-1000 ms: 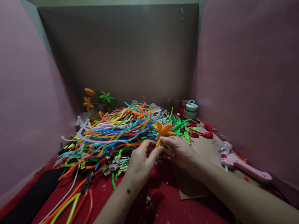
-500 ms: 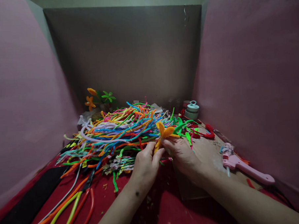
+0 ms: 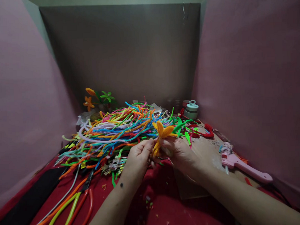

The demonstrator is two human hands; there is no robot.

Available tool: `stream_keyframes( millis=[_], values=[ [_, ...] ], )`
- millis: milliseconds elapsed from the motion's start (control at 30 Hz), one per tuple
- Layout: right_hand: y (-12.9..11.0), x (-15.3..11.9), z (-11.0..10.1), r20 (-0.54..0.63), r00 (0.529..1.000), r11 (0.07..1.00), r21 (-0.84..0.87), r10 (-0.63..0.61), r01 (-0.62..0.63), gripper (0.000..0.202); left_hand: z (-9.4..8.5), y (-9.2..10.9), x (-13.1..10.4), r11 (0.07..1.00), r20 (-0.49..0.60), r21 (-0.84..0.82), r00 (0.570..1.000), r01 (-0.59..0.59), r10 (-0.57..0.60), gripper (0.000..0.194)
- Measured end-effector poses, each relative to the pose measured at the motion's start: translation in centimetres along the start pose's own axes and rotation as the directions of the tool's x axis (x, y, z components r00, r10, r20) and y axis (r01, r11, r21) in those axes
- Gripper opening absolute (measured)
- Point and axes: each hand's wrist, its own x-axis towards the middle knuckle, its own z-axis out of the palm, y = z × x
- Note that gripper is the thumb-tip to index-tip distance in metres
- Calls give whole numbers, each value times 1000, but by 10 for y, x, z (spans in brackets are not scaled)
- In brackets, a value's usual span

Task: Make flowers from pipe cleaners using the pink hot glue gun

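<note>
Holds both bare forearms (image 3: pixel 108 205) angled inward. Has the left hand (image 3: pixel 137 159) curled near the right hand (image 3: pixel 183 155) — pinching with the latter.

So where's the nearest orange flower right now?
In the head view, the orange flower is just right of the middle, between the left hand and the right hand, in front of the colourful fuzzy-stick pile.

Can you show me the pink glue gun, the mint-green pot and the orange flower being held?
Pink glue gun (image 3: pixel 244 168): head view, on its handle.
Mint-green pot (image 3: pixel 192 108): head view, on its lid.
Orange flower (image 3: pixel 162 132): head view, on its upper petals.
</note>
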Motion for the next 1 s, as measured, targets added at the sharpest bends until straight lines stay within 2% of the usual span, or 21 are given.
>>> stream_keyframes(
  millis=[100, 233, 333, 467, 633, 800, 900, 1000],
  values=[
    [-6, -3, 6, 16, 999, 998, -47, -46, 47, 16, 5, 6, -6, 991, 23, 94, 996, -94, 92, 25],
    [-11, -4, 7, -7, 996, 993, -81, -90, 90, 16, 6, 10, -11, 988, 132, 104, 986, -118, 104, 26],
    [-11, -4, 6, -5, 996, 994, -65, -88, 88, 17, 2, 7, -9, 996, 182, 60, 982, -61, 49, 29],
    [-11, -3, 4, 8, 999, 999, -28, -37, 37, 18, -6, 3, -6, 990, 297, -102, 953, 101, -67, 29],
    [-13, -3, 1, 24, 999, 999, 26, 31, -31, 21, -11, 3, -5, 953, 357, -216, 926, 212, -125, 26],
    [-12, -3, -1, 90, 995, 998, 48, 44, -48, 24, -11, 3, -6, 955, 373, -189, 916, 229, -146, 21],
    [-12, -3, -2, 89, 995, 997, 57, 43, -48, 23, -11, 4, -7, 962, 363, -195, 925, 190, -109, 15],
    [-13, -3, -4, 101, 993, 990, 122, 59, -71, 23, -12, 5, -9, 960, 405, -234, 913, 154, -48, 12]
  ],
)
